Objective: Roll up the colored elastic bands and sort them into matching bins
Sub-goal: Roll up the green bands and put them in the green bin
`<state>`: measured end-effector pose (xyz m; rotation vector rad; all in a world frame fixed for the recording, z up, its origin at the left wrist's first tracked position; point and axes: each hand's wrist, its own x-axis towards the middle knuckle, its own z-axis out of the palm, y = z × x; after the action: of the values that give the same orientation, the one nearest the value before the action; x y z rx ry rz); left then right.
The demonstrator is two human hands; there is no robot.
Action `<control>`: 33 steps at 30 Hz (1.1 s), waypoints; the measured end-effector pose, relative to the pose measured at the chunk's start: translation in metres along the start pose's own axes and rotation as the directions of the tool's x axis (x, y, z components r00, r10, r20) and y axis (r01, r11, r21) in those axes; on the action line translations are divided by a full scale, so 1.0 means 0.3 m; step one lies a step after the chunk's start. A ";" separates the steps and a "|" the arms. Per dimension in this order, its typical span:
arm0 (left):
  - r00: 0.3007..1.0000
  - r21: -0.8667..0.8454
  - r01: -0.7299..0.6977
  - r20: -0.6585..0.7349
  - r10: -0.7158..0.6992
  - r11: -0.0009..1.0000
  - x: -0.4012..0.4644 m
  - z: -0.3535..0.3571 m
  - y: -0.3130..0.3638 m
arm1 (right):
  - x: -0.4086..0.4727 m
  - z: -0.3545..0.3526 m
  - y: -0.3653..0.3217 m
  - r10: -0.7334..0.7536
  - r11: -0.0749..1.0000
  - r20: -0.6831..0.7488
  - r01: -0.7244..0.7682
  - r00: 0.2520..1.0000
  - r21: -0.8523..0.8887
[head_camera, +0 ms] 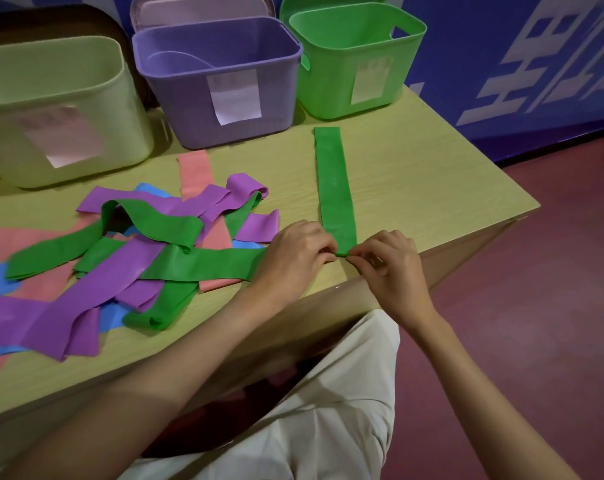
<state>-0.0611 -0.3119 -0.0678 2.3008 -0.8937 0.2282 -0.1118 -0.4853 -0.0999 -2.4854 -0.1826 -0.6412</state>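
Near the table's [432,188] front edge: green band [335,188], flat, pointing toward 12 o'clock. Near end pinched by left hand [298,252] and right hand [385,263], fingers curled. Band pile [120,251] at 9 o'clock. Green bin [356,60] at 12, purple bin [220,81] at 11.

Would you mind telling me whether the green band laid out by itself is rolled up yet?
Barely started. The green band lies flat along the table; only its near end is curled, pinched by the left hand and right hand.

Bare forearms without sleeves, left hand [295,252], right hand [390,263], cream-coloured trousers [328,410]
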 end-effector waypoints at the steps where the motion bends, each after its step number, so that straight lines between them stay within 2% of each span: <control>1: 1.000 0.008 -0.007 0.003 0.007 1.000 -0.004 0.000 0.002 | -0.005 0.000 -0.002 -0.004 1.000 0.000 0.004 1.000 -0.005; 7: 0.996 0.115 -0.078 0.042 0.073 0.990 -0.024 -0.002 -0.006 | -0.017 0.000 -0.007 -0.054 0.997 -0.004 0.054 0.999 -0.056; 13: 0.987 0.319 -0.145 0.113 0.115 0.936 -0.071 -0.012 -0.004 | -0.074 -0.003 -0.031 -0.112 0.978 0.008 0.112 0.994 -0.176; 17: 0.984 0.420 -0.155 0.147 0.102 0.894 -0.095 -0.028 -0.002 | -0.118 0.001 -0.052 -0.111 0.965 0.100 0.132 0.989 -0.226; 22: 0.982 0.451 -0.110 0.187 0.027 0.886 -0.102 -0.033 0.002 | -0.132 0.016 -0.065 -0.034 0.974 0.270 0.092 0.962 -0.206; 25: 0.976 0.492 -0.092 0.216 -0.019 0.866 -0.095 -0.034 0.004 | -0.125 0.021 -0.064 -0.008 0.962 0.312 0.092 0.950 -0.257; 33: 0.968 0.565 -0.122 0.251 -0.029 0.816 -0.099 -0.025 0.022 | -0.104 0.011 -0.068 0.034 0.943 0.363 0.090 0.931 -0.321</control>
<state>-0.0871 -0.2947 -0.0699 2.9269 -1.1264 0.2631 -0.1431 -0.4664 -0.1073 -2.9227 -0.2687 -0.2237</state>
